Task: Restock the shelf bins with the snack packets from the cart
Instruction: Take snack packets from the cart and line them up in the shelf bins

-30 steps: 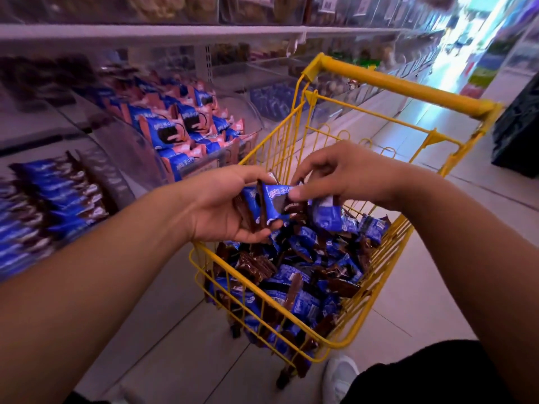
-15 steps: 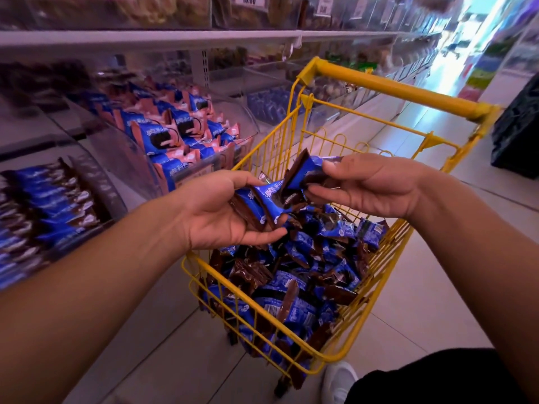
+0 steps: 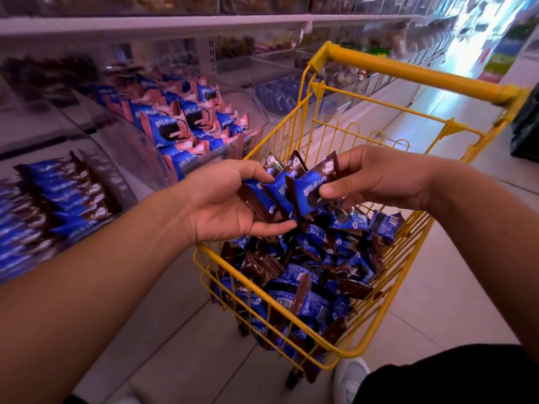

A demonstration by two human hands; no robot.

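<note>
Since the earlier frame, we noted the right hand [image 3: 376, 177] had lifted another blue packet [image 3: 310, 188] to the fan pinched in the left hand [image 3: 230, 205]; yellow cart [image 3: 364, 339] mostly full, left bins [image 3: 122, 147] part stocked.

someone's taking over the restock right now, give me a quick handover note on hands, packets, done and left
Left hand: holds a fan of blue and brown snack packets above the cart.
Right hand: pinches one more packet against that fan.
Yellow cart: still holds a deep pile of the same packets.
Matching bin, lower left on the shelf: already well stocked with blue and brown packets. The bin beside it holds blue and pink ones, a different kind.
Left: carry the handful to the matching bin, then keep emptying the cart.
</note>
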